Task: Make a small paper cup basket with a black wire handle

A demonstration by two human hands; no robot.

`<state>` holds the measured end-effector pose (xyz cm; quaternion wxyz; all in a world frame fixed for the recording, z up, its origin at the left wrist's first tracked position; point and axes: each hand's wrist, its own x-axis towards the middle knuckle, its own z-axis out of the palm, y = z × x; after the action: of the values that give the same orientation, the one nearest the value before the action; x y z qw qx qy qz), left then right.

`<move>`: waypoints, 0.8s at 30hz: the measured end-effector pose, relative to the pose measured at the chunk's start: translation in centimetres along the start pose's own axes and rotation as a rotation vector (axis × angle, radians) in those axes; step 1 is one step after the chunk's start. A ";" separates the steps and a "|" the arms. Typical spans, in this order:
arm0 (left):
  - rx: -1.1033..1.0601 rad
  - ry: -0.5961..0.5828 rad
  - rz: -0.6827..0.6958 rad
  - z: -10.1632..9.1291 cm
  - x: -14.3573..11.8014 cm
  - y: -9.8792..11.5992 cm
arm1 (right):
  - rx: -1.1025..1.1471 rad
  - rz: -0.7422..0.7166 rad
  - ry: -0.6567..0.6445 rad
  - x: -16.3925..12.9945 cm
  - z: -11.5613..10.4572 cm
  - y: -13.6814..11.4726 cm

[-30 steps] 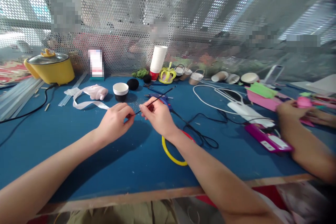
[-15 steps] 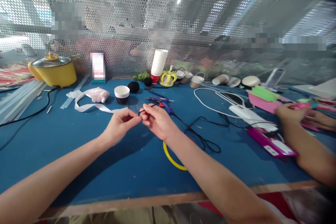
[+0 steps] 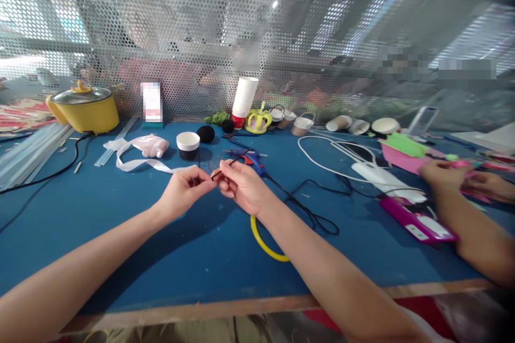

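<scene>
My left hand [image 3: 183,193] and my right hand [image 3: 242,186] meet fingertip to fingertip over the blue table [image 3: 120,236]. Both pinch a thin black wire [image 3: 231,163], which is bent and pokes up past my right thumb. A yellow ring [image 3: 263,241] lies on the table under my right wrist. Just beyond my right hand lies a blue glue gun [image 3: 249,157], its black cord [image 3: 314,214] looping off to the right.
A black-and-white cup [image 3: 188,145], a black pom-pom [image 3: 205,133], a white ribbon [image 3: 140,163] and a pink tube [image 3: 149,144] lie behind my hands. A yellow pot [image 3: 84,109] stands far left, stacked white cups [image 3: 244,95] at the mesh wall. Another person's hands [image 3: 454,177] handle pink pieces at right.
The wire was straight and stretched between my hands a second ago. Since then my hands have closed together and the wire is bent short between the fingertips.
</scene>
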<state>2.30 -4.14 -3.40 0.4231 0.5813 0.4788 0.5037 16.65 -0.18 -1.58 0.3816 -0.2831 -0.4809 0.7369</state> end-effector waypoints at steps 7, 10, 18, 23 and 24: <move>-0.088 -0.088 -0.084 -0.1 0.2 -0.4 | -0.070 0.025 -0.039 0.0 -0.2 0.0; -0.045 -0.106 -0.091 -0.2 0.2 -0.3 | -0.086 0.017 -0.010 0.0 -0.2 0.2; 0.053 -0.132 -0.101 -0.4 0.4 -0.2 | -0.080 0.042 -0.028 0.2 -0.3 0.2; -0.033 -0.245 -0.159 -0.8 0.5 -0.1 | -0.092 0.064 -0.059 0.1 -0.4 0.0; -0.057 -0.277 -0.177 -0.9 0.5 -0.1 | -0.103 0.069 -0.063 0.1 -0.4 0.1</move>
<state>1.45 -3.59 -3.31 0.5442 0.5886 0.4505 0.3929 16.93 0.10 -1.80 0.3254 -0.2954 -0.5200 0.7324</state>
